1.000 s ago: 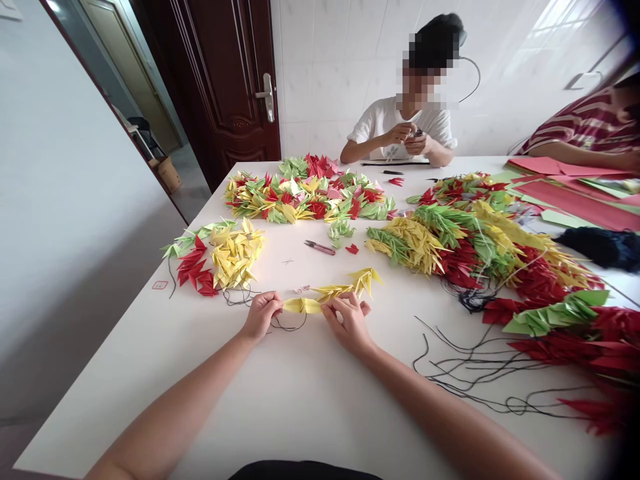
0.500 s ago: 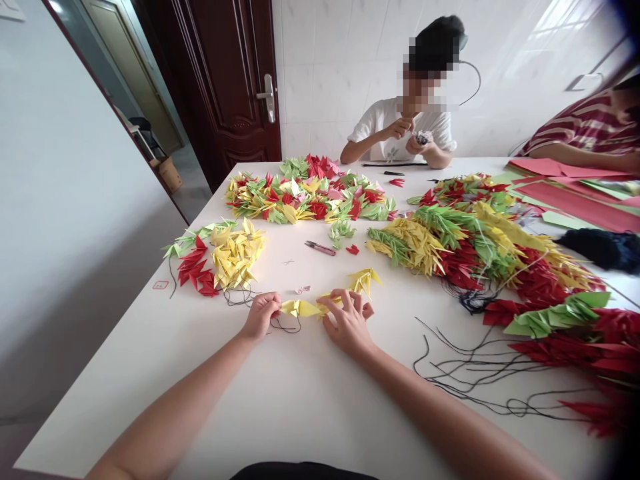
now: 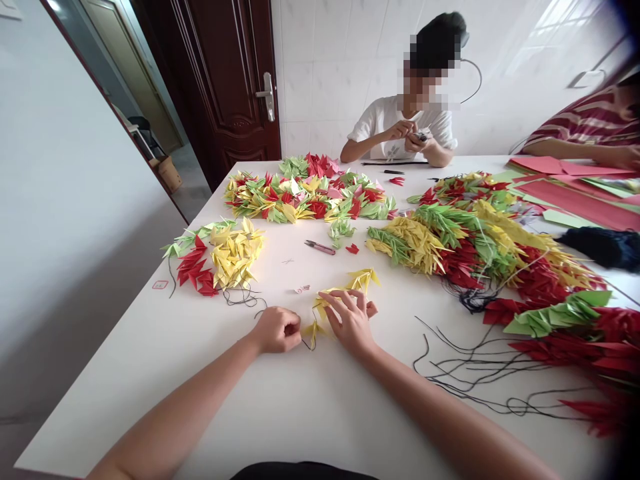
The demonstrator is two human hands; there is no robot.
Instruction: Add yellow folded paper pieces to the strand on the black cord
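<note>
My left hand (image 3: pixel 278 330) is closed in a pinch, with a dark string (image 3: pixel 309 345) running from its fingertips toward a yellow folded paper piece (image 3: pixel 314 331). That piece lies just right of the hand on the white table (image 3: pixel 280 413). My right hand (image 3: pixel 351 319) is palm down with its fingers spread, resting over more yellow folded paper (image 3: pixel 323 303). Another yellow piece (image 3: pixel 364 277) shows beyond its fingertips. A small printed scrap (image 3: pixel 301 289) lies ahead, between the hands.
Snips (image 3: pixel 320 247) lie ahead. Piles of yellow (image 3: pixel 235 253), red and green folded paper stand left and behind. Strung bundles (image 3: pixel 415 243) and loose black strings (image 3: pixel 470 363) are on the right. A person (image 3: pixel 400 127) sits opposite; another (image 3: pixel 580 137) is at far right.
My left hand has moved right and nearer to me. The yellow piece that was beside its fingertips now lies lower, closer to my right hand, which has barely moved.
</note>
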